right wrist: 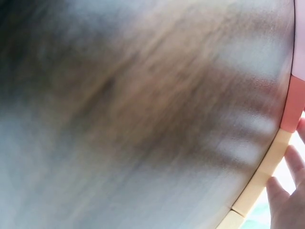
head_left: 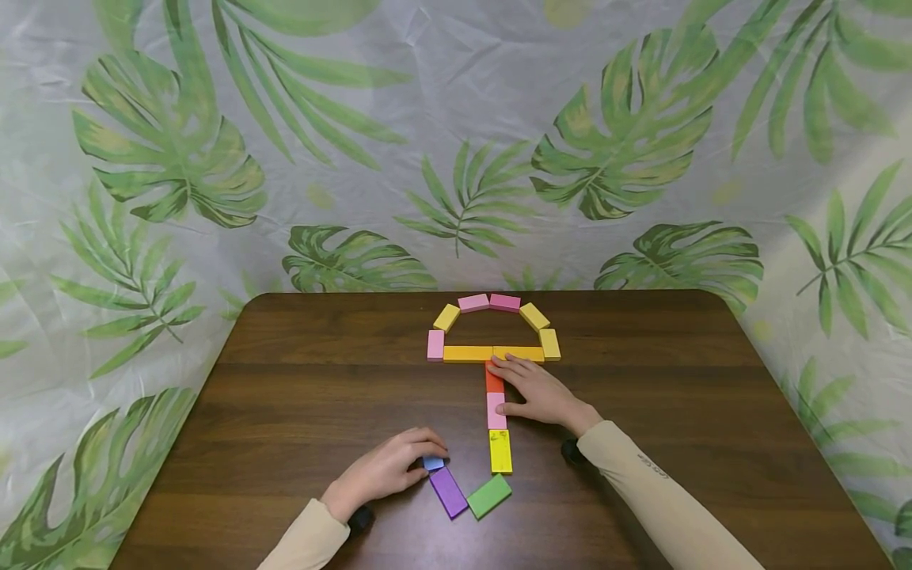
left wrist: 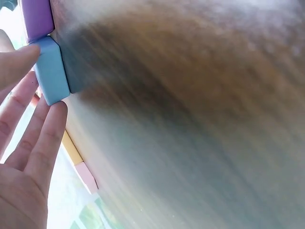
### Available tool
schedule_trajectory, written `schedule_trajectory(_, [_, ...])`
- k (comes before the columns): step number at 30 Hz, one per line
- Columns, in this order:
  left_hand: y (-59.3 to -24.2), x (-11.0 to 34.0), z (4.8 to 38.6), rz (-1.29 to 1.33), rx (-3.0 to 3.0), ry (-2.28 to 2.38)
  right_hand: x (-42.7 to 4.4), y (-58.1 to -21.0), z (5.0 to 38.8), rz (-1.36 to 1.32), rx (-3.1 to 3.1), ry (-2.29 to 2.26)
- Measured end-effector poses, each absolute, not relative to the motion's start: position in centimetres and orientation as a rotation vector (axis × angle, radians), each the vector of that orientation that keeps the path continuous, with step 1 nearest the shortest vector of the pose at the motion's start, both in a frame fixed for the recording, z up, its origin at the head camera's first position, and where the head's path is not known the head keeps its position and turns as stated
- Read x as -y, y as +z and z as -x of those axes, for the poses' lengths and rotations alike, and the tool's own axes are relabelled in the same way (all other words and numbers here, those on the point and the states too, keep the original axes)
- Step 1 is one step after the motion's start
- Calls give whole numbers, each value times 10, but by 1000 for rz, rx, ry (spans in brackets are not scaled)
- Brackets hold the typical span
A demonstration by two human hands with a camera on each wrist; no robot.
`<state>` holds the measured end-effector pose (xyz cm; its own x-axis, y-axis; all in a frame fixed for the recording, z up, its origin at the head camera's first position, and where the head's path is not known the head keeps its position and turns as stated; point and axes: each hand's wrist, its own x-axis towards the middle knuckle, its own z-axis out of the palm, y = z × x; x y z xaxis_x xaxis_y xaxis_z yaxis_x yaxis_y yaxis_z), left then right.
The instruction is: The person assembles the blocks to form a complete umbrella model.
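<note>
My left hand (head_left: 388,469) holds a light blue block (left wrist: 53,74) between thumb and fingers; its end meets a purple block (head_left: 449,492). A green block (head_left: 490,497) touches the purple one's lower end at an angle. My right hand (head_left: 545,393) lies over the column, its fingers extended. Its fingertips rest at the red block (head_left: 495,381) and the right-hand orange block (head_left: 527,354), and the thumb reaches the pink block (head_left: 495,412). Below that is a yellow block (head_left: 501,451) with dark marks on top.
Another orange block (head_left: 467,355) continues the horizontal bar. Above it curve several pink and yellow blocks, including a magenta one (head_left: 505,303), near the far edge of the dark wooden table (head_left: 321,380). A leaf-printed cloth (head_left: 470,95) hangs behind.
</note>
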<state>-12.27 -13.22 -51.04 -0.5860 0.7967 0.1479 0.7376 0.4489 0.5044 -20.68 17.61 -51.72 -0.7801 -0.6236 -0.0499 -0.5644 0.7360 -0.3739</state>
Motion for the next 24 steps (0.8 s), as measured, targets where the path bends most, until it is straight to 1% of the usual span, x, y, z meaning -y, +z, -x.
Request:
schedule_trajectory(7, [-513,133,122,-1394,-2572,799,-176,-519,208,970,-2769,-480])
schedule_trajectory(24, [-513,135,121,-1352,-2568,797,-175,-516,208,953,-2761,-492])
